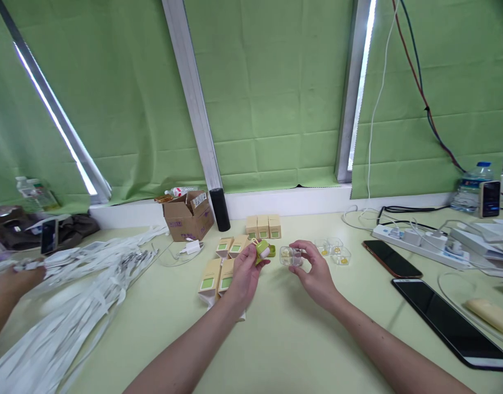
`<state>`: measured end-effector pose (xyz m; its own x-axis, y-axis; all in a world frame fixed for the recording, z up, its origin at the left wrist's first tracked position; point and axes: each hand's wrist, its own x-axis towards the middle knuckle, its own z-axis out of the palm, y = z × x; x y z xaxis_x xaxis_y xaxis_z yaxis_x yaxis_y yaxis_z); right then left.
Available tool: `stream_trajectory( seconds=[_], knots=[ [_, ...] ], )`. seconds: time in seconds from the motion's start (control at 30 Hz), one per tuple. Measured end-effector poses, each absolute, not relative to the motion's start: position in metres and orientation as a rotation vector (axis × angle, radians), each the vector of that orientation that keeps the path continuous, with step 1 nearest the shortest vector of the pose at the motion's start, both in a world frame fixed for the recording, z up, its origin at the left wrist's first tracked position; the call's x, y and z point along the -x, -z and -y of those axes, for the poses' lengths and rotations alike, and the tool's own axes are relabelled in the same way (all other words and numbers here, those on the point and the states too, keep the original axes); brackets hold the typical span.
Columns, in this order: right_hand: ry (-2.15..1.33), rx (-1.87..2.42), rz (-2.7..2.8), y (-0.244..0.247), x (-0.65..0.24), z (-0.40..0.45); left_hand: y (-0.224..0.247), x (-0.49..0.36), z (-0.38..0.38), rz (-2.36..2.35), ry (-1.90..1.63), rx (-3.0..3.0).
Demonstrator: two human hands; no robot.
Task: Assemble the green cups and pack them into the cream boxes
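My left hand (246,273) is closed on a small green case (262,250) with something whitish at its front. A green piece (272,250) shows just beyond it; I cannot tell whether it is joined to the case. My right hand (315,273) pinches a small clear plastic container (290,256) by its right end, a little apart from the case. Right of that hand stand several clear cups (334,250) with small yellow bits inside. Beside my left hand are beige boxes (211,278) with green labels, the nearest partly hidden by my wrist.
More beige boxes (263,226) stand behind. A brown carton (188,215) and a black cylinder (220,210) are at the back. White straps (83,295) cover the left, where another person's hand (19,282) is. A phone (391,259), a tablet (452,323) and a power strip (419,246) lie right.
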<state>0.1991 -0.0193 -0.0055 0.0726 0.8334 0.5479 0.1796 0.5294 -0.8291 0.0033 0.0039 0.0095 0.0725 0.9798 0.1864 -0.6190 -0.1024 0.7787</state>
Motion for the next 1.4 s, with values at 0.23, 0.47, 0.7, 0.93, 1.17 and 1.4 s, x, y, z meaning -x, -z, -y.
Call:
stream_trajectory(
  seconds=[0.23,0.47,0.7,0.93,1.17,1.4],
  knots=[
    [-0.773,0.868,1.533,0.01,-0.194,0.02,-0.015,-0.007,0.002,-0.575,-1.46,-1.002],
    [-1.277,0.711,1.261,0.014,-0.189,0.014,-0.011,-0.008,0.001,-0.606,-1.453,-1.089],
    [-1.368,0.639,1.231,0.009,-0.19,0.019,-0.01,-0.01,0.003,-0.587,-1.413,-1.12],
    [-1.407,0.609,1.206,0.011,-0.188,0.019,-0.007,-0.012,0.004,-0.631,-1.402,-1.18],
    [-1.391,0.596,1.205,0.011,-0.186,0.02,-0.007,-0.013,0.006,-0.69,-1.406,-1.206],
    [-1.406,0.608,1.191,0.011,-0.186,0.02,-0.003,-0.011,0.002,-0.702,-1.394,-1.269]
  ],
)
